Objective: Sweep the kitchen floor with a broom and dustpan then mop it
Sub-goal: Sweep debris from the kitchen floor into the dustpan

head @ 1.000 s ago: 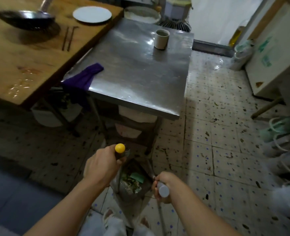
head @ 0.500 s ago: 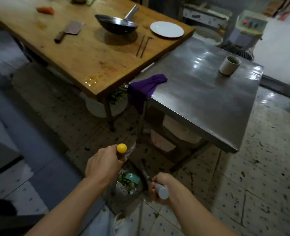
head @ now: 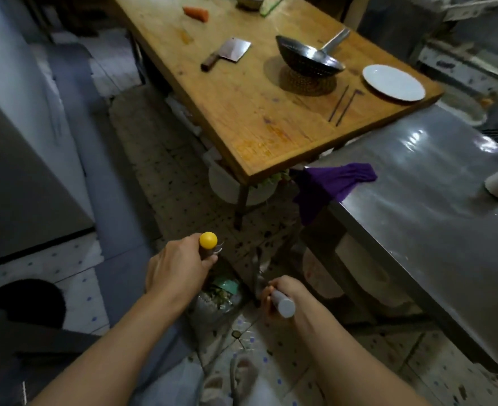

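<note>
**Both hands closed on two handles above a loaded dustpan**

Down low in the head view, the left hand (head: 177, 268) wraps its fingers fully around a dark handle capped with a yellow knob (head: 208, 240); the grip is tight, with the knob poking out above the thumb side. The right hand (head: 285, 297) curls just as closely around a pale grey handle end (head: 283, 303), which sticks out toward the camera. Which handle belongs to the broom and which to the dustpan cannot be told. Between and below the hands, the dustpan (head: 218, 297) sits on the speckled tiled floor (head: 180, 197), holding swept scraps, among them a green piece. Beyond, a wooden tabletop (head: 256, 121) carries a cleaver (head: 227, 52), a wok (head: 309, 58), a white plate (head: 394, 82) and chopsticks (head: 342, 105). A purple cloth (head: 329, 186) drapes over the corner of the steel tabletop (head: 417, 206) to the right.
</note>
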Motion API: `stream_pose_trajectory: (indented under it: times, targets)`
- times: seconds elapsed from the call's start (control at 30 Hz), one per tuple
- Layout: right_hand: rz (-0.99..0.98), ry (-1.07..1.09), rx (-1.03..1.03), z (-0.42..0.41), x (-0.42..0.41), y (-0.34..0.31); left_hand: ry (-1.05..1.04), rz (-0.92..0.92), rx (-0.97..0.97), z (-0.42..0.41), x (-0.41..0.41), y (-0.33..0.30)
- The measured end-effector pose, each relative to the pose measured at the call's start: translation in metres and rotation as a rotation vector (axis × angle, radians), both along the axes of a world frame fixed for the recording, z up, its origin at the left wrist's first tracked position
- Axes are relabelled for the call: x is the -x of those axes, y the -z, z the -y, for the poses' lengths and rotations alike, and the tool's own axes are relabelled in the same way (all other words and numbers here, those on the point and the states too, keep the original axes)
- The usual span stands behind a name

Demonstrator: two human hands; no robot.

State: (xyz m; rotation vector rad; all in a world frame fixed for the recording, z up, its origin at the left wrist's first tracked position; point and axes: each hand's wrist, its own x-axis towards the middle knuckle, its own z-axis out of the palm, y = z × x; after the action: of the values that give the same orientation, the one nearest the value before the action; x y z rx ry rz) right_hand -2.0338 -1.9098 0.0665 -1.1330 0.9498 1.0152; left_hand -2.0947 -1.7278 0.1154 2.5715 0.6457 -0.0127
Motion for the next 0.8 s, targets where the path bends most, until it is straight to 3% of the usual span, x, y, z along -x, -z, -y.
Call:
stream_pose_trajectory:
  times: [0.33,0.8]
  targets:
    - [0.004,0.111,-0.016,-0.032,-0.111,0.028,-0.143,-0.002,-0.069,-0.013,-0.062,0.004]
    - [0.07,0.006,0.176,-0.066,-0.223,0.104,-0.23,0.074,-0.12,-0.033,-0.143,0.045]
